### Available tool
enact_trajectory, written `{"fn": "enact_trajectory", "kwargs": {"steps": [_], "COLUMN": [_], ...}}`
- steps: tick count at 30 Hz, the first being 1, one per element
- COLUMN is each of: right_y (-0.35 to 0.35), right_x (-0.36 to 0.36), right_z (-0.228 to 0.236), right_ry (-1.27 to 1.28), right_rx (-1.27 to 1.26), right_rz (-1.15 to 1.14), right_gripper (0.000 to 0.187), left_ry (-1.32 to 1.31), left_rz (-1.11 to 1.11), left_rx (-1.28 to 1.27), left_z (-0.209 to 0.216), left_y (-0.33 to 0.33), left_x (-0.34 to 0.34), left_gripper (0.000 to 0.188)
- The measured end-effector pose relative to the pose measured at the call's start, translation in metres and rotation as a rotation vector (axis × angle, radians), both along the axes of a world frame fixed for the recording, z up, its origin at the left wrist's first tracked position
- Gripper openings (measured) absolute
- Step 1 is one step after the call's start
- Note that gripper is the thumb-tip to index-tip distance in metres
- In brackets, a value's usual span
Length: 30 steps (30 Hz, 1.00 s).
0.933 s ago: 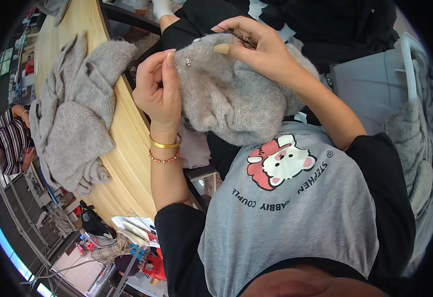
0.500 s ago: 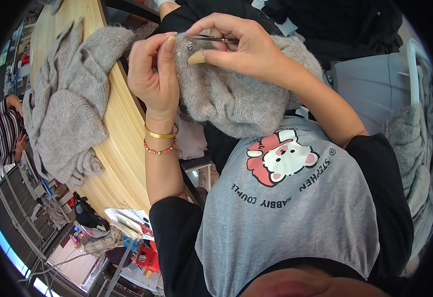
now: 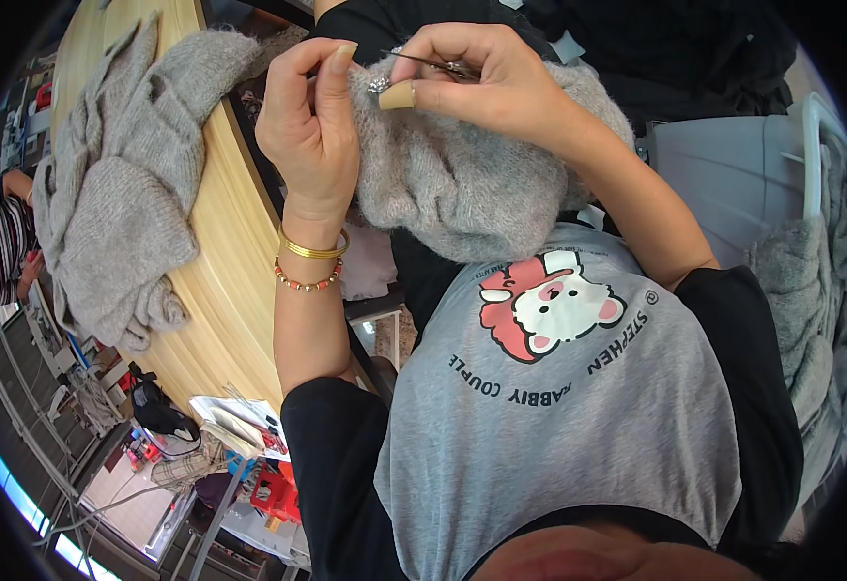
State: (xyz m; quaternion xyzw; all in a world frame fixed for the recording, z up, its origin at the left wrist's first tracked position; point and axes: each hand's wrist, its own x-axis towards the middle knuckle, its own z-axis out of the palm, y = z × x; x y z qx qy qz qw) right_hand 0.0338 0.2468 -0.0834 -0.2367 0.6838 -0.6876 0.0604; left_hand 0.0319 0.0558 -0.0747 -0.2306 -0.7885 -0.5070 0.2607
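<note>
A fuzzy grey-beige knit garment lies bunched on my lap, with a sparkly silver button at its upper left edge. My right hand is closed around small, thin, dark scissors, their tips pointing left above the button. A beige cover wraps that thumb, which is beside the button. Just left of the garment's edge, my left hand is raised with thumb and forefinger pinched together. What sits between those fingertips is too small to make out.
A wooden table runs along my left, bearing more grey knitwear. At right stands a pale plastic bin with grey knits hanging over its side. Dark cloth lies at the far side. A person in stripes is at far left.
My left hand has moved slightly up and right. My right hand and the scissors have shifted a little right, with the scissor tips now away from the left fingertips. The button shows more clearly.
</note>
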Motion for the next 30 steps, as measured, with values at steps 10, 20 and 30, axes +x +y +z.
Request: {"fn": "enact_trajectory", "kwargs": {"steps": [10, 20, 30], "right_y": [0.006, 0.025, 0.032], "right_x": [-0.004, -0.014, -0.03], "right_z": [0.015, 0.037, 0.017], "right_ry": [-0.253, -0.341, 0.346], "right_rx": [-0.238, -0.061, 0.006], "right_rz": [0.111, 0.265, 0.316], "right_gripper": [0.02, 0.022, 0.03], "left_ry": [0.033, -0.067, -0.757], "left_rz": [-0.009, -0.133, 0.28], "left_rx": [0.017, 0.072, -0.053], "left_z": [0.0, 0.002, 0.057], "left_y": [0.004, 0.0, 0.031], "left_x": [-0.002, 0.007, 0.019], "left_gripper": [0.009, 0.013, 0.005]}}
